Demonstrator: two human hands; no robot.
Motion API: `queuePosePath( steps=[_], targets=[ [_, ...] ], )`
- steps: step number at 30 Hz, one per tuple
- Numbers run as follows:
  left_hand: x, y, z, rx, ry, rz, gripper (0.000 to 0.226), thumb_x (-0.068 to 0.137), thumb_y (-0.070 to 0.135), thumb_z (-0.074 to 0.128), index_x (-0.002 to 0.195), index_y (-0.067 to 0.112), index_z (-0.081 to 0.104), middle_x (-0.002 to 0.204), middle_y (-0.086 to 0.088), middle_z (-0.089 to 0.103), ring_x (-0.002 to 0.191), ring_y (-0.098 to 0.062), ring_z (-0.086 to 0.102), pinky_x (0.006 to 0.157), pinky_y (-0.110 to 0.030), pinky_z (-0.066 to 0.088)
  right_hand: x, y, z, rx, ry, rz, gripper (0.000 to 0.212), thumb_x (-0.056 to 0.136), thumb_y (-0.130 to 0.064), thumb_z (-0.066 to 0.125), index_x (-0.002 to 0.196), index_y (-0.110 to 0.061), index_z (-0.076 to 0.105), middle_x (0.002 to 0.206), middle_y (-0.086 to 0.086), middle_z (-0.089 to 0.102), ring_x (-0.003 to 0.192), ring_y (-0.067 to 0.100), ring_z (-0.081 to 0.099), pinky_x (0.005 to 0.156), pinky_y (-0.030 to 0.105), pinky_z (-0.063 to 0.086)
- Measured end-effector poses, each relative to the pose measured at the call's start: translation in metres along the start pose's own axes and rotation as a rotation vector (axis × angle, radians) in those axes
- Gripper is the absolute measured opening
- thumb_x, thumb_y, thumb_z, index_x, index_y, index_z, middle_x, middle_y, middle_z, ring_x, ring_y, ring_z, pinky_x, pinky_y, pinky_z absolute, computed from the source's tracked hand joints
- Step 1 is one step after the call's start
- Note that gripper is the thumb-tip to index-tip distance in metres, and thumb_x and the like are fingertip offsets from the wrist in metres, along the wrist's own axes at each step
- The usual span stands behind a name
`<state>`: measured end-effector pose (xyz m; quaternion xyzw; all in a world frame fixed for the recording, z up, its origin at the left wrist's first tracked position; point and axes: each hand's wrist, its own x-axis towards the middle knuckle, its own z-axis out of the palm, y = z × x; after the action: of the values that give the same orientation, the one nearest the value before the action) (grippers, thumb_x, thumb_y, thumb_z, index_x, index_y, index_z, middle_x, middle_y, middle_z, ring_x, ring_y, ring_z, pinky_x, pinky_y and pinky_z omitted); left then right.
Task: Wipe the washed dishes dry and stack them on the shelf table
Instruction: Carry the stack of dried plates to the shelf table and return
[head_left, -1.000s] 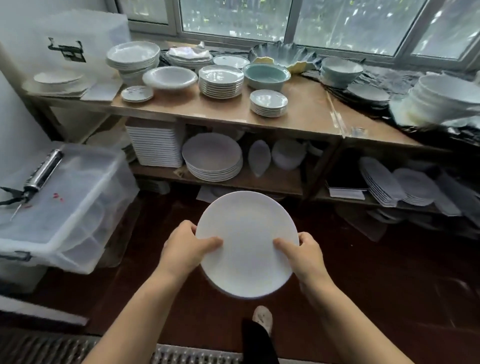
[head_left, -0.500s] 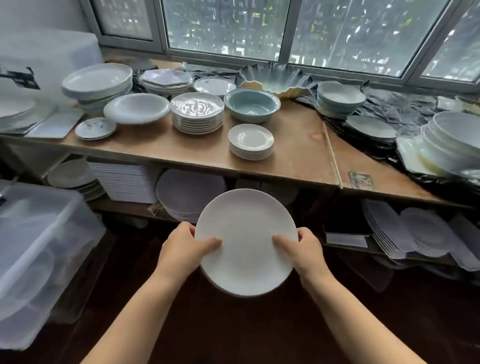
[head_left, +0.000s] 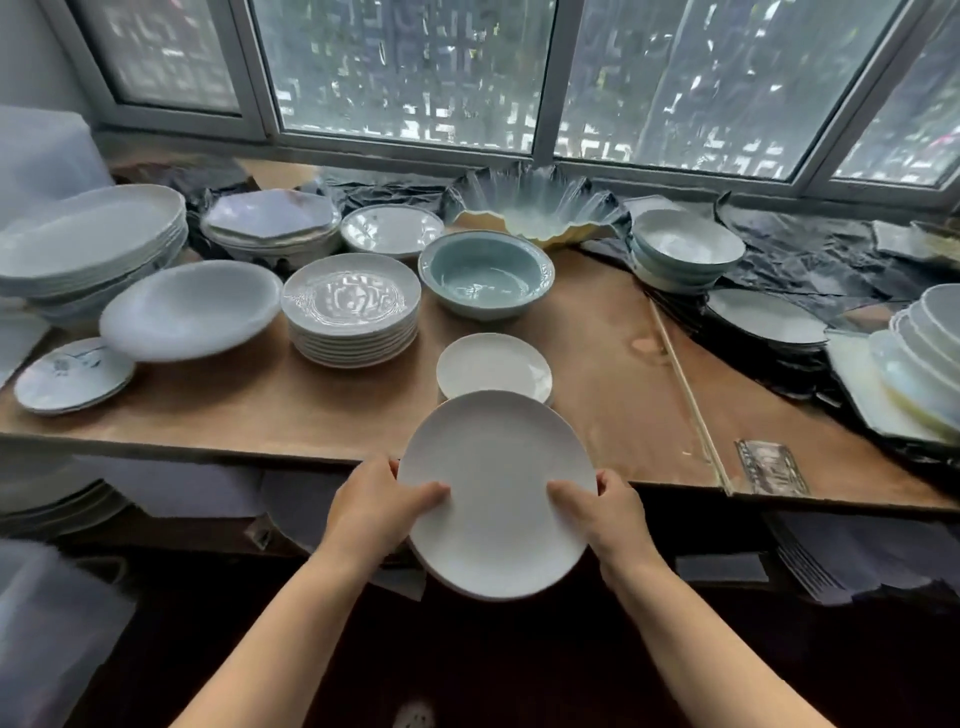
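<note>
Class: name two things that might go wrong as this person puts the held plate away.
The white plate is gripped only at its rim by the left hand and right hand, partly beyond the table; a slip could drop it. It looks wider than the small plate stack ahead, so may wobble there.

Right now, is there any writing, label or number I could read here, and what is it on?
No text is readable.
Sticker on the wooden table, right of the white plate: printed, too blurred to read.
Small saucer at the far left: blue painted mark, apparently a motif, not letters.
The white plate, held by the left hand and right hand: blank.
</note>
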<state>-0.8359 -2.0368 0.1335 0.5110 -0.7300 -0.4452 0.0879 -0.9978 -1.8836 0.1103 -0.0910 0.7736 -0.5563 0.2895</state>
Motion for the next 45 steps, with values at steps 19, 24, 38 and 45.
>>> queuePosePath(
  steps=[19,24,38,45],
  targets=[
    [0.234,0.101,0.035,0.159,0.088,0.011,0.042,0.074,0.044,0.070,0.098,0.012,0.056,0.097,-0.001,0.062,0.093,-0.024,0.058,0.071,-0.033,0.039,0.245,-0.071,0.043,-0.011,0.084,-0.008,0.014,0.076,-0.016,0.076,0.080,-0.013,0.063,0.083,0.008,0.069,0.080,0.029,0.066,0.075,0.047,0.055],
    [0.259,0.104,0.049,0.162,0.116,-0.034,0.041,0.075,0.045,0.070,0.097,0.013,0.057,0.094,0.000,0.062,0.092,-0.024,0.059,0.070,-0.033,0.040,0.278,-0.076,0.048,-0.065,0.076,-0.002,0.019,0.070,-0.022,0.079,0.073,-0.015,0.062,0.086,0.011,0.069,0.080,0.029,0.067,0.074,0.045,0.055],
    [0.258,0.073,0.059,0.159,0.116,-0.115,0.038,0.073,0.048,0.070,0.084,0.015,0.056,0.089,-0.003,0.061,0.085,-0.027,0.059,0.068,-0.034,0.046,0.279,-0.051,0.064,-0.234,0.099,0.076,0.032,0.063,-0.043,0.071,0.082,-0.018,0.064,0.098,0.008,0.065,0.081,0.023,0.064,0.070,0.033,0.053],
    [0.257,0.073,0.064,0.199,0.137,-0.124,0.039,0.075,0.049,0.068,0.088,0.014,0.058,0.091,-0.002,0.057,0.087,-0.028,0.058,0.071,-0.035,0.046,0.279,-0.045,0.070,-0.268,0.144,0.083,0.049,0.048,-0.055,0.060,0.079,-0.018,0.066,0.094,0.007,0.065,0.087,0.026,0.063,0.075,0.038,0.055]
  ],
)
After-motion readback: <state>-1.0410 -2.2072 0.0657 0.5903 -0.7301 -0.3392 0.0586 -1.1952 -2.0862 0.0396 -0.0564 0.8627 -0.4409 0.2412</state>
